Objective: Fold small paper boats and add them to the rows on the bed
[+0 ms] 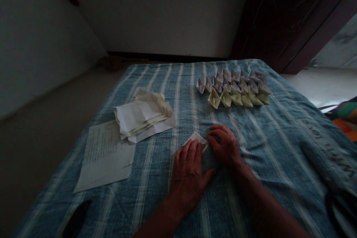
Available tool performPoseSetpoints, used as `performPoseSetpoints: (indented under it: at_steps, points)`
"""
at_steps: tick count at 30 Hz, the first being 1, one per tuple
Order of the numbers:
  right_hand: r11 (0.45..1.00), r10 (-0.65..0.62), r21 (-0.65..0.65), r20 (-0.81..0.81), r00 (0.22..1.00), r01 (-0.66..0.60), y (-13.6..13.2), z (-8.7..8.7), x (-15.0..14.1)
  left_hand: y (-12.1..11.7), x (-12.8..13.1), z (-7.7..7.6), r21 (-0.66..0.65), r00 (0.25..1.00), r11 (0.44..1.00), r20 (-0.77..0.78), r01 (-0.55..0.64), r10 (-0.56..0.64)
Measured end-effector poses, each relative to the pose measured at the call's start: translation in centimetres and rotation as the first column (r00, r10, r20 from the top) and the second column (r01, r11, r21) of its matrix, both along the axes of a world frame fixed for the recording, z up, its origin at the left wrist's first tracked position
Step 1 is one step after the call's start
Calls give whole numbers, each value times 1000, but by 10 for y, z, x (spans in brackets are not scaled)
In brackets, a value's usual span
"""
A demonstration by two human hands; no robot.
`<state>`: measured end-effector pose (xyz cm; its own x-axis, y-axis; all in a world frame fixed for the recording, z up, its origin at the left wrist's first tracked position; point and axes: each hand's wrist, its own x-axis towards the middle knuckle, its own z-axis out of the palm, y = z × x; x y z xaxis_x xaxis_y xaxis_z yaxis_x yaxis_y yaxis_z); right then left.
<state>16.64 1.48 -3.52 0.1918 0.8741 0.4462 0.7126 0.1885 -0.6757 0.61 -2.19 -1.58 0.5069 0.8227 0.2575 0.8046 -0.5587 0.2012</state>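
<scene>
A small piece of folded white paper (196, 135) lies on the cloth in front of me, its pointed top showing past my fingers. My left hand (189, 171) rests flat on it, fingers stretched forward and thumb out to the right. The lower part of the paper is hidden under this hand. Beside the paper's right corner, my right hand (225, 147) has its fingers curled in with thumb and forefinger close together. Whether they pinch the corner or anything else cannot be made out. Beyond the hands stand rows of folded paper boats (225, 98), purplish at the back and yellowish in front.
Creased loose sheets (142, 113) are piled on the left, partly over a flat printed sheet (108, 156). A dark object (76, 217) lies at the near left. Black handles (341, 204), perhaps of scissors, show at the near right. A striped blue cloth (156, 178) covers the surface.
</scene>
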Motion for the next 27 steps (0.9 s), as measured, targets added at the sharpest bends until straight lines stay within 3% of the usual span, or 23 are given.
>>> performPoseSetpoints:
  at_steps: [27]
  points:
    - [997,80,-24,32,996,-79,-1,-2,3,-1,1,3,-51,999,998,-27,-22,21]
